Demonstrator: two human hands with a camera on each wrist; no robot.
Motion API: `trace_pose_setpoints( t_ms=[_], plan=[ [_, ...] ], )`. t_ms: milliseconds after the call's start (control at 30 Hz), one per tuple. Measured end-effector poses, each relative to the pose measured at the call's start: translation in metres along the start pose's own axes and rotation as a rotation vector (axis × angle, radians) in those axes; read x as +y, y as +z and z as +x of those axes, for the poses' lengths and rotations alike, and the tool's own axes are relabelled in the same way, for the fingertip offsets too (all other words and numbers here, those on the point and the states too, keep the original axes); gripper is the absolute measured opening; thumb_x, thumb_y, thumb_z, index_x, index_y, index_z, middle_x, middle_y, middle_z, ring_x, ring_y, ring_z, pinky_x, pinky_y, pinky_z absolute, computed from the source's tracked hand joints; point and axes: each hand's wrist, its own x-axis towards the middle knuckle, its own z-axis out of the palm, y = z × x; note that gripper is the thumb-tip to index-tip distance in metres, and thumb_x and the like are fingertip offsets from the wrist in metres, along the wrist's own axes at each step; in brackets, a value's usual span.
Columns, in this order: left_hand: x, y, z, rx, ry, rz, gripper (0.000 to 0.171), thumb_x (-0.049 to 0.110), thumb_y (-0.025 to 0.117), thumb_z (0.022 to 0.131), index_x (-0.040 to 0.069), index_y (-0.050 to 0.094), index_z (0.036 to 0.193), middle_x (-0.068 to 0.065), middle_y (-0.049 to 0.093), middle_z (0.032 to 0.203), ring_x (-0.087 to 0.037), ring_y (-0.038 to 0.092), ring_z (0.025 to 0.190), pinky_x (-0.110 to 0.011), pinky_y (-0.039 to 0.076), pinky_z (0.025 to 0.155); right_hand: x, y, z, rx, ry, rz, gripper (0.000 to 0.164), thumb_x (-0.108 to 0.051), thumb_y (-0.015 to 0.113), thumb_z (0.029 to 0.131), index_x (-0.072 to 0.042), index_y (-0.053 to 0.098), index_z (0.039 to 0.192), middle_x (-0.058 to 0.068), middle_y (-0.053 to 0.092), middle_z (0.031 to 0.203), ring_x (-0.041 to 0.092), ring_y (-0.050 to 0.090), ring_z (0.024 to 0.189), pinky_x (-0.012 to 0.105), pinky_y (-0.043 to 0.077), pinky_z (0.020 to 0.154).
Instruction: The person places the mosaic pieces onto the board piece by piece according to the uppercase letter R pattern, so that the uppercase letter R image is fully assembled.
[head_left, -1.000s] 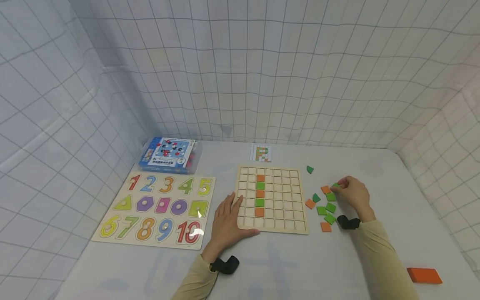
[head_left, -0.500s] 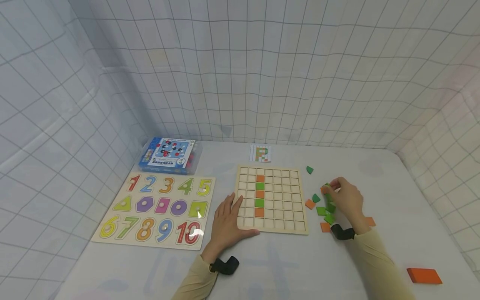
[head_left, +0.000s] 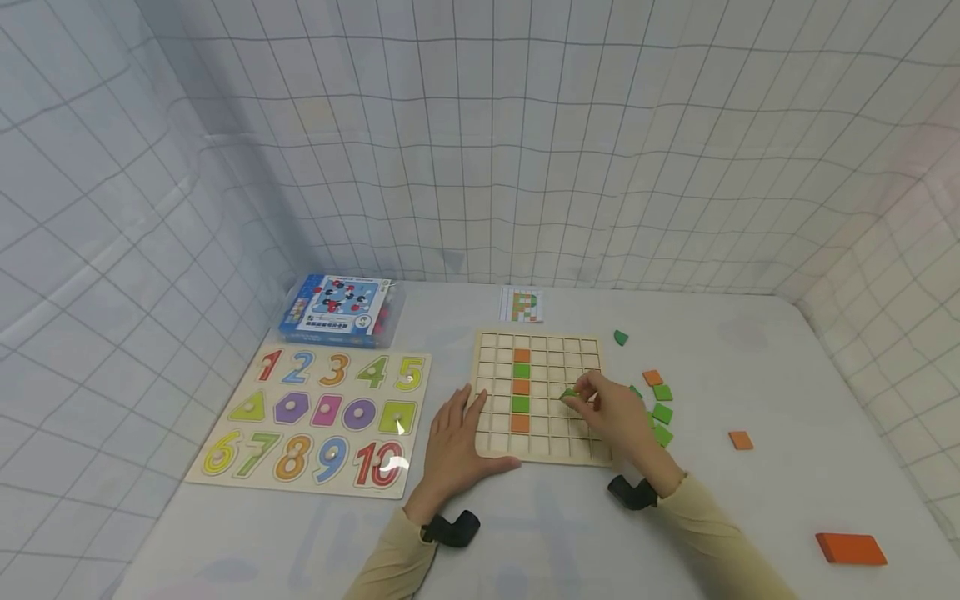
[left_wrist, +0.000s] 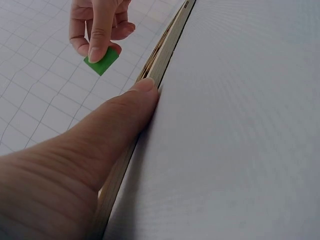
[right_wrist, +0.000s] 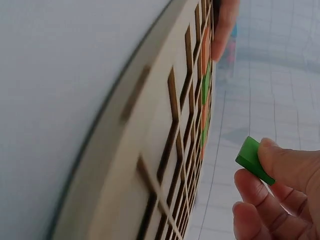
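Observation:
My right hand (head_left: 618, 418) pinches a green square tile (right_wrist: 252, 159) between thumb and fingertips, held above the right half of the wooden grid board (head_left: 555, 454). In the left wrist view the same green tile (left_wrist: 102, 62) hangs from those fingertips. My left hand (head_left: 452, 446) rests on the board's lower left corner, its fingers extended along the left edge and the thumb against the front edge. One column of the board carries orange and green tiles in turn, with an orange tile (head_left: 521, 424) lowest. Several loose green tiles (head_left: 662, 413) lie right of the board, partly hidden by my right hand.
A small pattern card (head_left: 521, 305) lies behind the board. The number puzzle (head_left: 307, 425) and a blue-labelled plastic box (head_left: 341, 310) stand left. Farther right are a lone orange tile (head_left: 741, 440) and an orange block (head_left: 851, 548). A dark green quarter-round piece (head_left: 620, 337) lies behind.
My right hand has moved left from the loose tiles to over the board, carrying a green tile. An orange tile now lies apart at the right. My left hand has stayed put.

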Motion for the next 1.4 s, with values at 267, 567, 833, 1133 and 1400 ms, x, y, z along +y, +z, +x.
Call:
trace_pose_setpoints(
  t_ms=[267,567,833,1133,1400],
  plan=[
    [-0.001,0.001,0.001,0.006,0.001,0.023,0.112,0.069,0.074,0.061,0.008,0.035,0.147,-0.016,0.025,0.151,-0.032,0.019,0.138,-0.048,0.017,0.110,-0.032,0.023,-0.001,-0.161,-0.009,-0.001,0.020,-0.026,0.078,0.079,-0.018,0.061,0.085,-0.016,0.055,0.068,0.001,0.042,0.053,0.020,0.034,0.046],
    [-0.001,0.001,0.001,0.009,0.005,0.026,0.112,0.070,0.073,0.062,0.008,0.035,0.147,-0.016,0.025,0.151,-0.031,0.019,0.138,-0.048,0.017,0.110,-0.051,0.034,0.000,-0.255,-0.057,0.002,0.013,-0.027,0.077,0.080,-0.022,0.065,0.081,-0.016,0.058,0.068,-0.002,0.044,0.054,0.020,0.038,0.049],
    [0.000,0.000,0.001,0.009,0.005,0.012,0.111,0.068,0.074,0.062,0.007,0.035,0.146,-0.016,0.025,0.151,-0.032,0.019,0.138,-0.048,0.017,0.110,-0.053,0.037,-0.001,-0.307,-0.036,-0.022,0.016,-0.027,0.077,0.081,-0.022,0.062,0.076,-0.015,0.060,0.071,0.000,0.044,0.055,0.020,0.038,0.050],
    [-0.001,0.001,0.001,0.011,0.010,0.014,0.111,0.068,0.074,0.062,0.007,0.034,0.147,-0.017,0.024,0.151,-0.032,0.019,0.138,-0.048,0.017,0.110,-0.052,0.040,-0.002,-0.314,-0.008,-0.018,0.017,-0.028,0.078,0.079,-0.024,0.062,0.073,-0.017,0.053,0.068,0.001,0.043,0.055,0.021,0.038,0.049],
    [0.000,0.000,0.001,0.018,0.012,0.011,0.111,0.068,0.074,0.061,0.006,0.036,0.146,-0.017,0.025,0.151,-0.032,0.020,0.138,-0.048,0.018,0.109,-0.051,0.040,-0.002,-0.309,-0.002,-0.072,0.019,-0.031,0.078,0.078,-0.026,0.064,0.066,-0.018,0.053,0.064,0.000,0.044,0.056,0.021,0.038,0.051]
  ],
)
